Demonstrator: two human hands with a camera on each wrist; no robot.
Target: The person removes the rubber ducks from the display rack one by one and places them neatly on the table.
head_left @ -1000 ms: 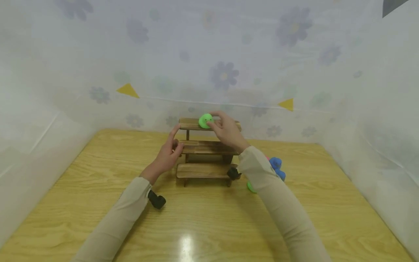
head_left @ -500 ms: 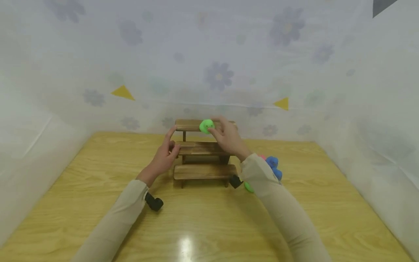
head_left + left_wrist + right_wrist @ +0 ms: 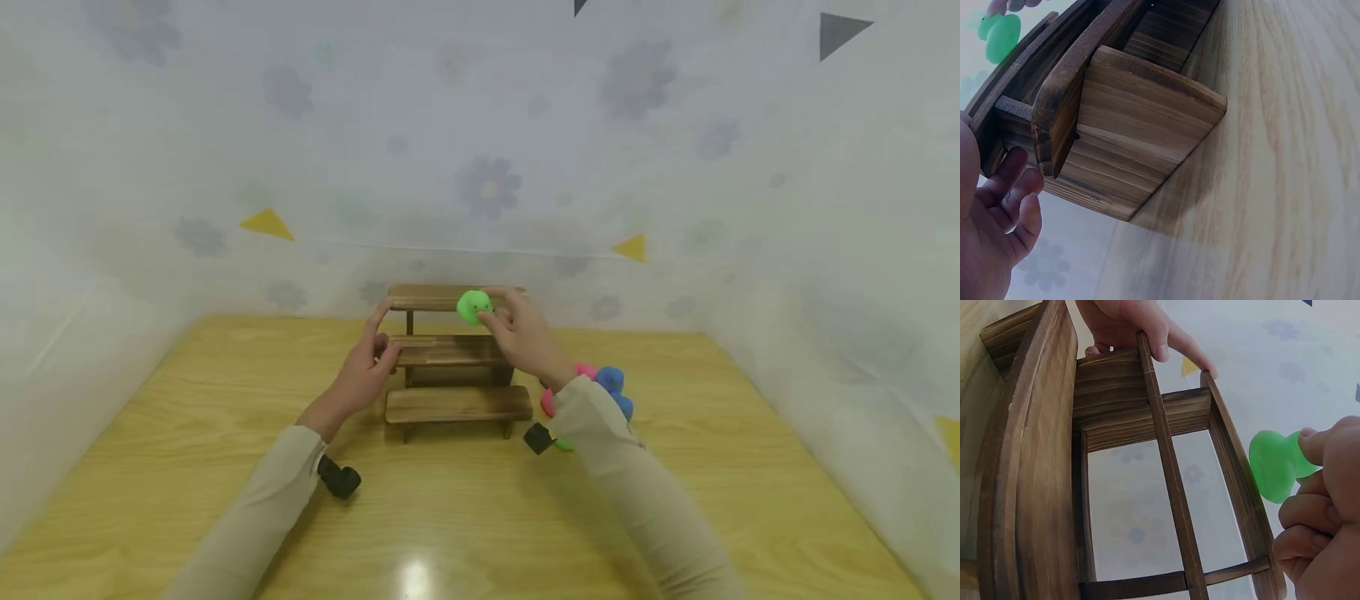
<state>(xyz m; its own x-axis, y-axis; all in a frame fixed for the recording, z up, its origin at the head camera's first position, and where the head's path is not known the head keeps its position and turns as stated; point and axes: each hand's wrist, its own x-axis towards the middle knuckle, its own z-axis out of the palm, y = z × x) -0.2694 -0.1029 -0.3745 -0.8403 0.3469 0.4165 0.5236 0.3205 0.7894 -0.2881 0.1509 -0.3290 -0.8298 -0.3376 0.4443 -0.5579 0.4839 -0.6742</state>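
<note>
A brown wooden three-tier step shelf (image 3: 459,403) stands on the table. My right hand (image 3: 529,335) pinches a bright green rubber duck (image 3: 472,307) between thumb and fingers at the front of the top tier. In the right wrist view the duck (image 3: 1271,467) is right at that tier's edge. At the shelf's left end, my left hand (image 3: 351,382) holds on: the index finger reaches the top tier, and the thumb lies on the middle one. The left wrist view shows its other fingers (image 3: 1015,194) curled beside the side of the shelf.
Right of the shelf, partly behind the right sleeve, lie blue ducks (image 3: 611,382), pink toys (image 3: 586,370) and a bit of green. A flowered white curtain (image 3: 420,192) closes off the back and sides of the wooden table (image 3: 420,517). Both wrists carry black cameras.
The green duck has shifted right and toward the front edge of the top tier, still in my right hand. My left hand keeps its place on the shelf. The head view has tilted slightly.
</note>
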